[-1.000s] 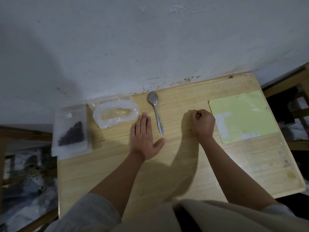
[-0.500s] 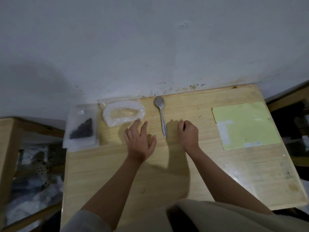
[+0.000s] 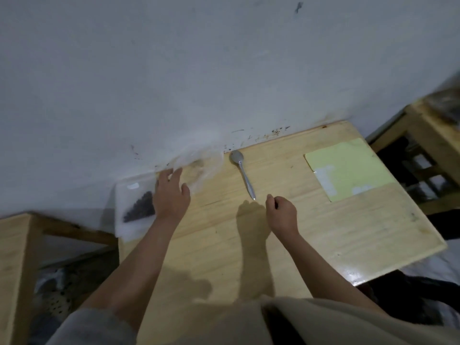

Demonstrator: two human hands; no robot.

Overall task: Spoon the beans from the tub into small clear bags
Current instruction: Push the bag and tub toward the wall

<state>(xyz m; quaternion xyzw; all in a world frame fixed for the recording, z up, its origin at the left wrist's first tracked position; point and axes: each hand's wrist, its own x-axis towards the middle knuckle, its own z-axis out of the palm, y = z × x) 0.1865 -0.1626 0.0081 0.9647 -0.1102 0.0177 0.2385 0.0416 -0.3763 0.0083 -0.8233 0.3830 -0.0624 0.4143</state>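
Observation:
A small clear bag [image 3: 135,207] holding a little heap of dark beans lies flat at the table's back left corner, overhanging the edge. Beside it, against the wall, a crumpled clear plastic wrap or tub [image 3: 201,165] with something pale yellow inside shows only as a blur. My left hand [image 3: 171,195] reaches between the two, its fingers fairly straight, fingertips at the blurred plastic and the bean bag's right edge. A metal spoon [image 3: 242,174] lies on the table with its bowl towards the wall. My right hand [image 3: 282,212] is curled into a loose fist just below the spoon's handle tip, holding nothing.
The wooden table [image 3: 323,235] stands against a white wall. A pale green sheet [image 3: 348,168] lies at its back right. Other wooden furniture [image 3: 15,257] stands at the left, and more wooden frames [image 3: 428,130] at the right. My sleeves and clothing fill the bottom edge.
My left hand has moved left and back, from beside the spoon to the plastic wrap, which now shows motion blur. My right hand has slid left towards the spoon's handle.

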